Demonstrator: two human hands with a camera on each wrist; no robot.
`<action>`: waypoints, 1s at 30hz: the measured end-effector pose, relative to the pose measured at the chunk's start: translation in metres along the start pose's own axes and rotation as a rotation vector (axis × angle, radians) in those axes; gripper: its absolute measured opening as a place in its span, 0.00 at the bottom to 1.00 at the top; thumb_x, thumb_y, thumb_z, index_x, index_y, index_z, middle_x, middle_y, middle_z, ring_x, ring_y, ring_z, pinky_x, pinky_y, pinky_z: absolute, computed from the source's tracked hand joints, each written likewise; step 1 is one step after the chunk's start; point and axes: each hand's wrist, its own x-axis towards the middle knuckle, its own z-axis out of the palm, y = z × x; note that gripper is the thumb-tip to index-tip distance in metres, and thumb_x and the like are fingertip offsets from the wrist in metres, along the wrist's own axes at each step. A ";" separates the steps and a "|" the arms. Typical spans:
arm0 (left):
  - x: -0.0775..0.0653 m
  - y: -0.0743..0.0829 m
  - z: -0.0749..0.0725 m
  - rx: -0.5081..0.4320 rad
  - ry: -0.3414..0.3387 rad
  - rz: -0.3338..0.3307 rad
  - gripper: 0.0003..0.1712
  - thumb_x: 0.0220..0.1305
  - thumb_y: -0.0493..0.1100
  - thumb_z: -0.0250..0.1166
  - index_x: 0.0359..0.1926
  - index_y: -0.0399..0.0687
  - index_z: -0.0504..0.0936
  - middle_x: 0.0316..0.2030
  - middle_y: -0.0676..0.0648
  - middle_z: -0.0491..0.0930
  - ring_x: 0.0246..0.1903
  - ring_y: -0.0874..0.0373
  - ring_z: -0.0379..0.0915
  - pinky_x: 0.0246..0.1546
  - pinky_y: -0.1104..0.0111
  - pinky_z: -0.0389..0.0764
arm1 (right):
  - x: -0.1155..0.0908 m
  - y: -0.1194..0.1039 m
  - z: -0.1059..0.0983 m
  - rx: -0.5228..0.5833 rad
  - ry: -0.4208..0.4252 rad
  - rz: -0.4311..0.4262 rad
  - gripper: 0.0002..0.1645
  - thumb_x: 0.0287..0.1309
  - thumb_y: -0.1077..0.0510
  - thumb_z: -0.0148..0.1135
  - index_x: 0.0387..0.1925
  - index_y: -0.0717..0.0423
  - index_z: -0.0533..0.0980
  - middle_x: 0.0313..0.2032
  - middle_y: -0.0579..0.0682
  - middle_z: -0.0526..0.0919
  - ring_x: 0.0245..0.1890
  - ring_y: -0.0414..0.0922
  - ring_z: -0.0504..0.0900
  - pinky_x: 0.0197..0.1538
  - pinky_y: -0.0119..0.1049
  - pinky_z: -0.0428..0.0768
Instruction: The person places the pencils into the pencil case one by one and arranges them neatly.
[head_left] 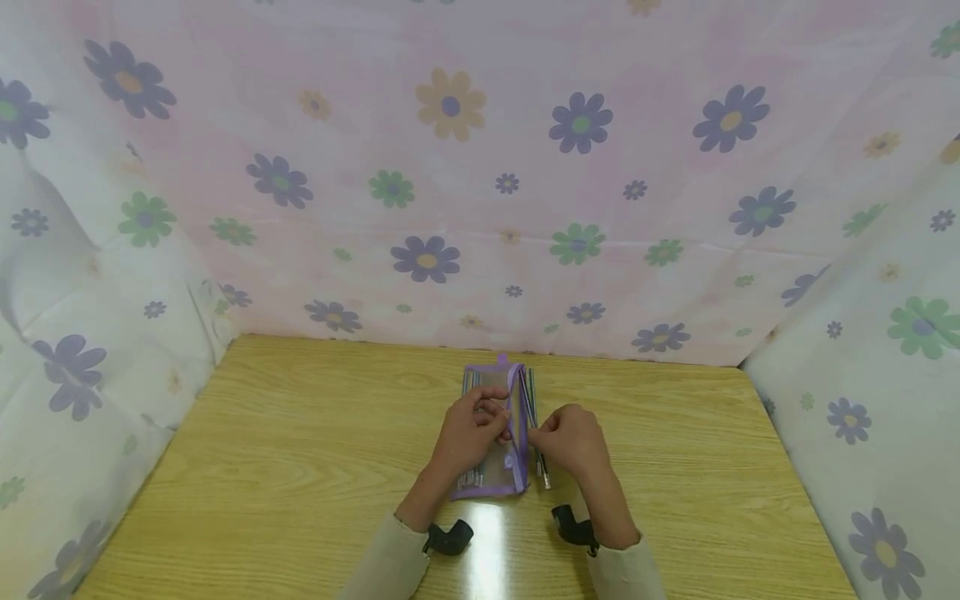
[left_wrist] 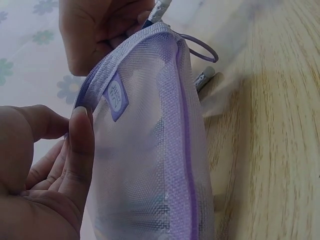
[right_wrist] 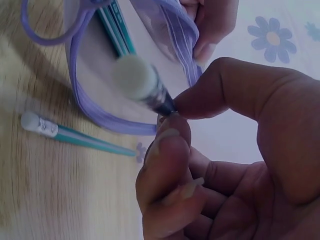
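A pale mesh pencil case (head_left: 493, 473) with purple edging lies on the table, its zip side gaping to the right. My left hand (head_left: 467, 433) pinches the edge of the opening between thumb and forefinger, as the left wrist view shows at the purple zip tape (left_wrist: 102, 85). Beside the opening, my right hand (head_left: 576, 437) pinches a dark pencil whose white eraser (right_wrist: 132, 77) points toward the right wrist camera. Teal striped pencils (right_wrist: 116, 27) are inside the case. Another teal pencil (right_wrist: 85, 138) with a white eraser lies on the table next to it.
The wood-grain table (head_left: 300, 433) is bordered at the back and sides by flowered cloth (head_left: 510, 208). A purple loop (right_wrist: 47, 37) sticks out from the end of the case. Black bands (head_left: 450, 537) sit at both wrists.
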 end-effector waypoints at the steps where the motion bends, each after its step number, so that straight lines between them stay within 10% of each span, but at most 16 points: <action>1: 0.000 0.000 0.000 0.002 0.000 -0.001 0.17 0.74 0.30 0.64 0.61 0.33 0.78 0.38 0.39 0.82 0.29 0.54 0.84 0.34 0.54 0.92 | 0.000 0.000 0.001 0.009 -0.001 -0.007 0.16 0.54 0.60 0.73 0.14 0.54 0.79 0.13 0.43 0.76 0.14 0.40 0.70 0.18 0.31 0.69; 30: 0.000 0.000 0.001 0.038 0.001 -0.013 0.17 0.75 0.31 0.65 0.61 0.36 0.79 0.39 0.38 0.82 0.30 0.52 0.85 0.32 0.56 0.92 | 0.013 0.006 0.019 0.135 -0.029 0.027 0.09 0.57 0.57 0.69 0.24 0.57 0.84 0.19 0.47 0.81 0.18 0.41 0.75 0.21 0.32 0.73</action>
